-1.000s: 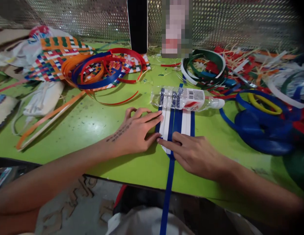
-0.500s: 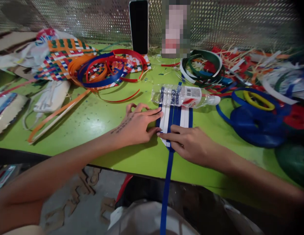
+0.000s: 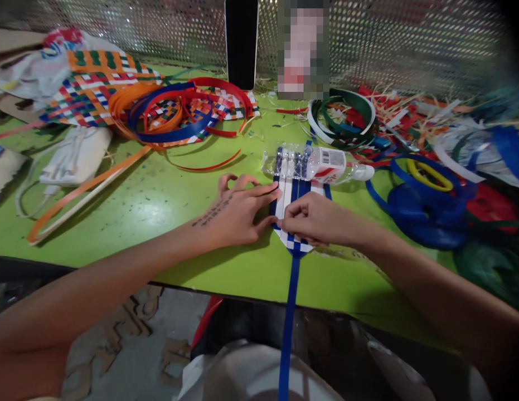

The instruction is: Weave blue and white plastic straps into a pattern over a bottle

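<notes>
**Fingertips of 2 hands meet over a blue-and-white strip weave**

The strip weave [image 3: 300,245] lies flat on the green table [image 3: 200,273], right under the fingertips of both hands. The left hand [image 3: 240,217] is open: its thumb stands apart from its extended fingers, whose tips rest along the weave's left edge. The right hand [image 3: 315,217] lies across the weave with its fingers curled in, their tips just beside the left thumb; I cannot tell whether they pinch a strip. Nearer the person than the right fingers shows a small blue-and-white check, and from it a long blue strip [image 3: 289,312] runs down over the table edge.

Just beyond the fingertips of both hands, a clear plastic bottle [image 3: 332,165] lies on its side across the strips, its white cap to the right. Farther beyond the left fingers sit orange, blue and red coils [image 3: 171,136]. Well to the right of the right fingers lie a blue coil [image 3: 426,217] and a yellow ring [image 3: 428,175].
</notes>
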Motion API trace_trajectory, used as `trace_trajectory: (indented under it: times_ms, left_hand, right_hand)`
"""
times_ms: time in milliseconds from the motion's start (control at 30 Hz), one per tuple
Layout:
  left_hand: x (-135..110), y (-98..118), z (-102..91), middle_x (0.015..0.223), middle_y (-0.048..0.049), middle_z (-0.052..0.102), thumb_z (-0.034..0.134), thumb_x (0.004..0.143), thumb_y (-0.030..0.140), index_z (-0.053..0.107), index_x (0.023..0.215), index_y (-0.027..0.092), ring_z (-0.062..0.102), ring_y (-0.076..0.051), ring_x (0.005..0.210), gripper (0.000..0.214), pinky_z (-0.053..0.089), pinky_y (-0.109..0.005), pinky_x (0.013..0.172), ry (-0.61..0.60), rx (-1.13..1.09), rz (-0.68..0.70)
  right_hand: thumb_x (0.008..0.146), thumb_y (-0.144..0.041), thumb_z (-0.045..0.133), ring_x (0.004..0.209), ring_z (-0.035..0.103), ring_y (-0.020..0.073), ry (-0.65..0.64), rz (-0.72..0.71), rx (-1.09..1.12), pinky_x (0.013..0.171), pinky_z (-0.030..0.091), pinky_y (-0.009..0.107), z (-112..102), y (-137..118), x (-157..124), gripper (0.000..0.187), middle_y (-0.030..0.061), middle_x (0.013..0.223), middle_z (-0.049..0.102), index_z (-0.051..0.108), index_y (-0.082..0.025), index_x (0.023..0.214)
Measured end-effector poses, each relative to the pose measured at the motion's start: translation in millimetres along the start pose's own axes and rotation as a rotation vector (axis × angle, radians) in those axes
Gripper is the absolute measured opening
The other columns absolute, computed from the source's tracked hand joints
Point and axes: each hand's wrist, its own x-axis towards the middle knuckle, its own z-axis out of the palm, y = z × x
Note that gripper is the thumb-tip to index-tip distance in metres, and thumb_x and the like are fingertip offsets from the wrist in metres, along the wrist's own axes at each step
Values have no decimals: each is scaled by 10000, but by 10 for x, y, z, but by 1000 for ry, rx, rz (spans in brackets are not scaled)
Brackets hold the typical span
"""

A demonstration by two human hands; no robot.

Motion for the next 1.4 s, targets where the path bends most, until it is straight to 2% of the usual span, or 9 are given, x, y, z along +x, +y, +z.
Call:
trace_trajectory:
  times_ms: [100,467,667,867,1133,1400]
  left_hand:
    - [-5,7,-3,1627,-84,598,612,1037,419,671,1505,271,522,-414,1399,495,261,-628,1119,5,-29,5]
    - [13,-7,22,1569,-80,654,661,1004,406,722,1432,268,532,-407,1378,453,263,-634,1131,49,-49,19]
    - [13,-10,16,1580,-59,645,667,997,401,730,1414,288,538,-404,1374,436,282,-617,1131,50,-57,24]
    - [10,-13,18,1576,-48,646,666,997,389,724,1424,298,548,-389,1356,440,295,-596,1132,58,-52,36]
    - [15,-5,13,1556,-46,660,665,994,389,732,1412,350,526,-425,1388,425,268,-669,1139,45,-72,23]
    - [9,-2,18,1563,-26,651,662,976,390,701,1455,394,480,-457,1435,481,274,-708,1134,24,-124,7]
  right_hand:
    - [919,-366,639,377,457,92,-78,79,40,428,336,238,1,36,64,382,-22,439,533,577,-207,577]
    - [868,-276,670,389,463,85,-108,187,56,422,331,224,33,-111,87,337,-12,458,584,591,-207,548]
    - [867,-296,667,389,458,87,-172,182,96,422,329,230,21,-24,118,305,18,497,636,625,-201,580]
    - [862,-311,665,398,478,101,-160,165,76,423,334,243,27,31,138,303,28,498,636,633,-207,579]
    - [866,-306,646,400,488,105,-184,145,24,429,372,250,6,-13,140,328,32,490,629,641,-212,551]
    - [846,-297,680,377,476,116,-143,144,16,433,373,280,40,-20,141,356,21,437,557,623,-226,502]
